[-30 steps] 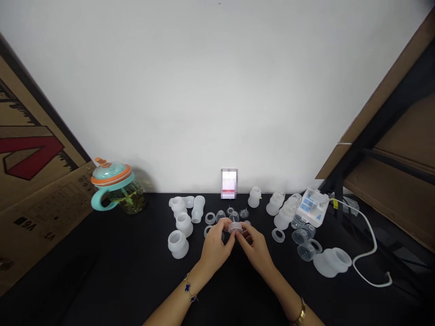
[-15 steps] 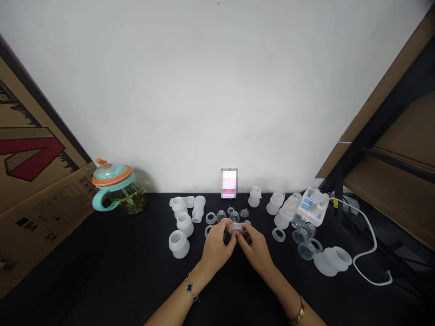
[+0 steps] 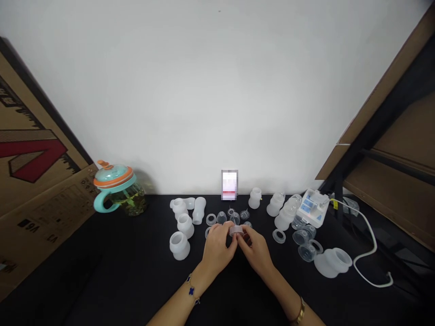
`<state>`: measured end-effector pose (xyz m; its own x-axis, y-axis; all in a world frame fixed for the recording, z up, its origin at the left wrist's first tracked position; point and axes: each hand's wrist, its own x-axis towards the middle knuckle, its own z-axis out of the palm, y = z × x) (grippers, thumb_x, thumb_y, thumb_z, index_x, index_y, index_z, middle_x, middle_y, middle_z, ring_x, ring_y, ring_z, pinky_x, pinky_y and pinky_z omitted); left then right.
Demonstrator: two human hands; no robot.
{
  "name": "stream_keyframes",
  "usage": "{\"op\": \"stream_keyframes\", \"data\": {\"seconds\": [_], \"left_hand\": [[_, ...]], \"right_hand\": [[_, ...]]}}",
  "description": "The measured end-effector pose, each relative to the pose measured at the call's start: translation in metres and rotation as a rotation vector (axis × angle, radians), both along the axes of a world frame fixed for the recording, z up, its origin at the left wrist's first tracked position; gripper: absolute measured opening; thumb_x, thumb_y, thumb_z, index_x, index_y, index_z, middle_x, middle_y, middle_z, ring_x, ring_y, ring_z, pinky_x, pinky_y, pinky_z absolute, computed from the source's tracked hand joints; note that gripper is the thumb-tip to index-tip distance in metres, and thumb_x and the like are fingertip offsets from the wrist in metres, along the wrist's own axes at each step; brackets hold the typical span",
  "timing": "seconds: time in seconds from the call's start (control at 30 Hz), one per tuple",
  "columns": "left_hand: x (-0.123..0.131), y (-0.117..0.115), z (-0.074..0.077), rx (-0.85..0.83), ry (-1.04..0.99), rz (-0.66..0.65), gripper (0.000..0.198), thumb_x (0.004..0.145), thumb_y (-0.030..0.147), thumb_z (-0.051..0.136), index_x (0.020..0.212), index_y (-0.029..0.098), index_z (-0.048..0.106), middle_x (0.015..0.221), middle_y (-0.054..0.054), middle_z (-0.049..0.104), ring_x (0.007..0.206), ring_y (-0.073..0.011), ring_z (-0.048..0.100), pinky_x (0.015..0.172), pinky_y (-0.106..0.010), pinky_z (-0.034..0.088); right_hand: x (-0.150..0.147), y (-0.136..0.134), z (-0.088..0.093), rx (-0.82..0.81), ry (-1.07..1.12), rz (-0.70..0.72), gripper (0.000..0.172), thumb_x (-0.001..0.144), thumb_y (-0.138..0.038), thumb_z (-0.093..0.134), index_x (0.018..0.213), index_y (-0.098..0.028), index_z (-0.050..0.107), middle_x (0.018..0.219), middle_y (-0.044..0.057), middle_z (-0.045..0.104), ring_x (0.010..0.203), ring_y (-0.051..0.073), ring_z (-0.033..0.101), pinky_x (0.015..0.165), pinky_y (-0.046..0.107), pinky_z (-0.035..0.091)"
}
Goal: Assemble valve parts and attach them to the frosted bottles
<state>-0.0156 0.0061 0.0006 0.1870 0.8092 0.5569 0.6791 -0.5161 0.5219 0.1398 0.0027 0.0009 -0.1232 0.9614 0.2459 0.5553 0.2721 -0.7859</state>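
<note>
Between my two hands is a translucent bottle collar ring (image 3: 236,231), seemingly with a clear teat standing up in it. My left hand (image 3: 218,248) pinches its left side, and my right hand (image 3: 255,247) grips it from the right, thumbs close together at the near edge. Just beyond lie several clear teats (image 3: 221,217) and loose collar rings (image 3: 211,219); my left hand partly covers one ring. To the left stand several frosted bottle bodies (image 3: 180,246). On the right are bottles with domed caps (image 3: 286,215), another ring (image 3: 279,236) and clear caps (image 3: 307,251).
A teal-lidded jug (image 3: 117,188) stands at the left beside a cardboard box (image 3: 50,226). A blurred phone-like screen (image 3: 229,185) leans on the wall. At right are a white power strip (image 3: 312,208), its cable (image 3: 374,240) and a bottle body lying tilted (image 3: 331,263).
Both hands stay on the collar ring, with only slight finger shifts. The whole view has moved slightly; the other parts keep their places.
</note>
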Motion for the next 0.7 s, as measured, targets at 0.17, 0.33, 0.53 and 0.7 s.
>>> {"op": "stream_keyframes", "data": {"seconds": [0.17, 0.33, 0.53, 0.7], "left_hand": [[0.0006, 0.0008, 0.0008, -0.004, 0.008, -0.003, 0.020, 0.089, 0.015, 0.054, 0.106, 0.024, 0.056, 0.093, -0.003, 0.073, 0.085, -0.0222, 0.069, 0.094, -0.045, 0.046], [0.0008, -0.0001, 0.0035, -0.017, 0.017, 0.003, 0.020, 0.089, 0.015, 0.055, 0.107, 0.024, 0.056, 0.092, -0.002, 0.074, 0.084, -0.0221, 0.070, 0.095, -0.045, 0.045], [0.0005, -0.0012, 0.0055, -0.016, 0.010, 0.014, 0.023, 0.088, 0.015, 0.055, 0.109, 0.024, 0.060, 0.088, -0.002, 0.074, 0.080, -0.0217, 0.070, 0.096, -0.045, 0.043], [-0.0002, -0.0010, 0.0028, -0.034, 0.007, 0.014, 0.023, 0.089, 0.016, 0.055, 0.111, 0.023, 0.060, 0.090, -0.002, 0.075, 0.082, -0.0212, 0.071, 0.097, -0.046, 0.041]], "right_hand": [[-0.0007, 0.0008, -0.0007, -0.003, 0.011, -0.010, 0.019, 0.092, -0.032, 0.053, 0.101, -0.022, 0.067, 0.081, 0.002, 0.071, 0.066, 0.017, 0.064, 0.057, 0.025, 0.044], [-0.0009, 0.0012, -0.0010, -0.001, 0.016, -0.008, 0.018, 0.092, -0.033, 0.053, 0.099, -0.022, 0.067, 0.080, 0.002, 0.070, 0.067, 0.018, 0.064, 0.057, 0.025, 0.044], [-0.0009, 0.0013, -0.0014, -0.004, 0.007, -0.009, 0.020, 0.094, -0.035, 0.053, 0.099, -0.023, 0.067, 0.081, 0.002, 0.070, 0.068, 0.018, 0.065, 0.058, 0.025, 0.044], [-0.0013, 0.0017, -0.0034, 0.005, 0.004, -0.013, 0.020, 0.093, -0.036, 0.053, 0.096, -0.023, 0.067, 0.077, 0.001, 0.069, 0.065, 0.017, 0.063, 0.058, 0.025, 0.044]]}}
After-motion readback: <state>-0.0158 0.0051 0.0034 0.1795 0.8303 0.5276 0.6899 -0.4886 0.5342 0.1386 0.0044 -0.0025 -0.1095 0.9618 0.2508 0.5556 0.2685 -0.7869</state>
